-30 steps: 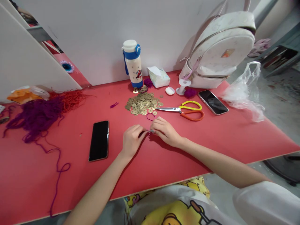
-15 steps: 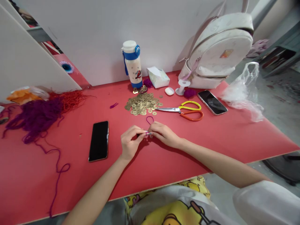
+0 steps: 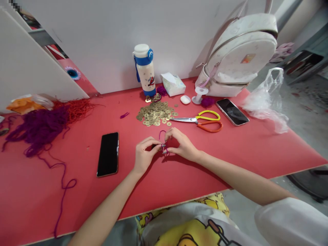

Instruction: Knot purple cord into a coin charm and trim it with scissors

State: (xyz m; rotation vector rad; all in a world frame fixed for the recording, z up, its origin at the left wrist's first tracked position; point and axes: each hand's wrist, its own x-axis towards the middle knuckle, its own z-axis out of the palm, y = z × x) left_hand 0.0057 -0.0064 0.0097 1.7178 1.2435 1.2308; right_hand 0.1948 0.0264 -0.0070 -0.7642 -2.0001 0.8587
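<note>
My left hand and my right hand meet over the middle of the red table. Both pinch a short purple cord, whose loop rises between the fingertips. The fingers of each hand are closed on it. Just beyond the hands lies a heap of brass coins with holes in them.
A black phone lies left of my hands. Scissors with yellow and orange handles, a second phone, a white backpack, a bottle, a tissue pack and a spool stand behind. Purple and red yarn is piled at the left.
My hands have lifted slightly and turned, and the purple cord's loop now stands between the fingers instead of lying on the table beyond them.
</note>
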